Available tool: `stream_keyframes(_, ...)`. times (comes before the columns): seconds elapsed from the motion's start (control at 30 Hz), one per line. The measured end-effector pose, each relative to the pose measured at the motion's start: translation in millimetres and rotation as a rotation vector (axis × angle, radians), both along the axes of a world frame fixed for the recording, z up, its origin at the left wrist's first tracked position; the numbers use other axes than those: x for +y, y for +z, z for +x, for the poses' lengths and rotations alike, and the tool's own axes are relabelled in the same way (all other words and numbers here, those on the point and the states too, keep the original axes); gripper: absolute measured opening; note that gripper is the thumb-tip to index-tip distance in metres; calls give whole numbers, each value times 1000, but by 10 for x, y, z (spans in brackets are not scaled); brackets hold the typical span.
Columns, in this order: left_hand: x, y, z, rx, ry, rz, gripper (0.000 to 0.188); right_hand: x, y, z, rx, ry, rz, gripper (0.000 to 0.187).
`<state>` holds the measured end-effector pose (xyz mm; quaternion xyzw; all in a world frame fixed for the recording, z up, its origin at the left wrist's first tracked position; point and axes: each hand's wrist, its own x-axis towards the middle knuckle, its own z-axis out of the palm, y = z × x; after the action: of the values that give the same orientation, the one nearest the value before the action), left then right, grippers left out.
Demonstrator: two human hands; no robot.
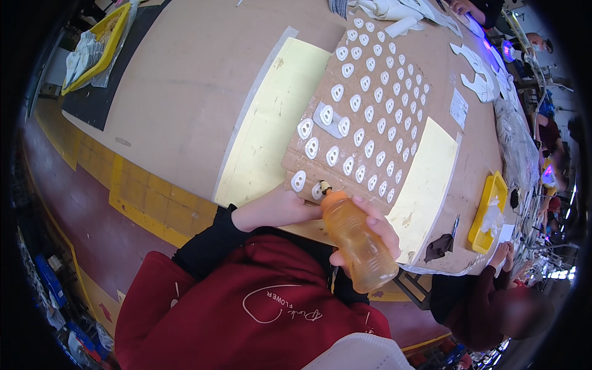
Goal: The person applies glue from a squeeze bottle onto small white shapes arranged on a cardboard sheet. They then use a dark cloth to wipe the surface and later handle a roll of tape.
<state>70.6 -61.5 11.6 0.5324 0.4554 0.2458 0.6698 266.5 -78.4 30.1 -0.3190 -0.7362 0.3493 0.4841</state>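
Note:
My right hand [376,229] grips an orange squeeze bottle [357,240], tilted so that its dark nozzle [323,187] touches a small white ring-shaped piece [317,190] at the near edge of a brown cardboard sheet [320,92]. My left hand [280,206] rests on the table edge beside that piece, fingers near another white piece [298,180]. Several rows of the same white pieces [370,114] cover the cardboard.
Pale yellow sheets [271,123] [425,179] flank the cardboard on the brown table [185,80]. Yellow trays stand at the far left [102,46] and at the right [487,213]. Another person [487,302] sits at the right. White cut-out shapes [478,74] lie farther back.

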Motion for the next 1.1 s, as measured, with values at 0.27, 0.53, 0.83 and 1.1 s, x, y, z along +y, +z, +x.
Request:
stream_keyframes(0.27,26,71,-29,40,-45,-99,35,22,22,18,38,37,-67,79)
stream_keyframes(0.53,-46,-149,9,-37,14,133,38,16,-29,-6,117,-58,-121,78)
stream_keyframes(0.83,-17,-70,4,-50,19,128,37,44,-72,-88,142,-139,-121,82)
stream_keyframes(1.1,-20,-104,24,-129,35,123,39,58,-77,0,236,-156,-147,73)
